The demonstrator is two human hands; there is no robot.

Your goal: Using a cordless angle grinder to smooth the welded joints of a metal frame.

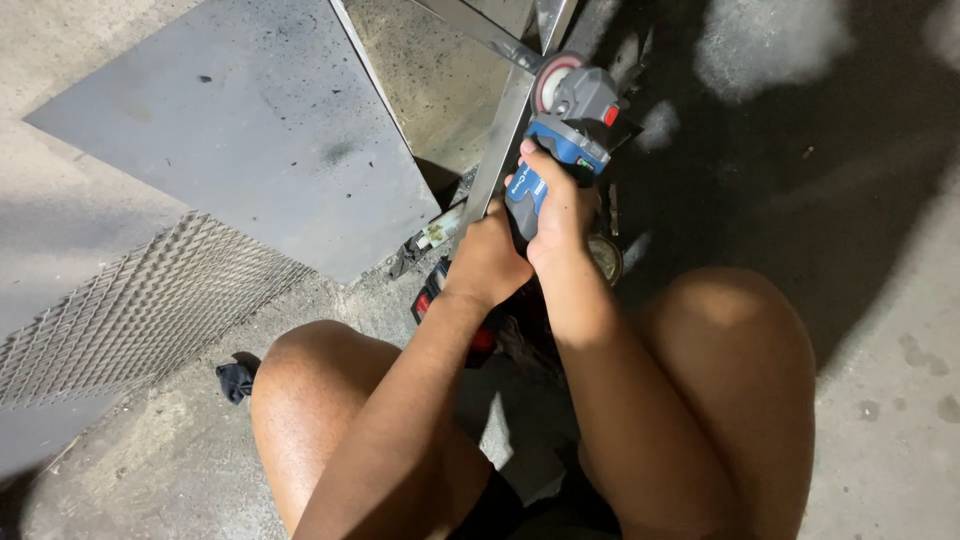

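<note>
Down on the concrete floor (880, 400), you are gripping the blue angle grinder (560, 140) with both your right hand (560, 205) and left hand (487, 260) clenched, so be keeping its disc (553, 80) flat against the metal bar (505, 140).

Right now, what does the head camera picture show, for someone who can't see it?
Both hands, left hand and right hand, grip a blue angle grinder against a metal frame bar. Grey metal sheets lie on the concrete floor.
</note>
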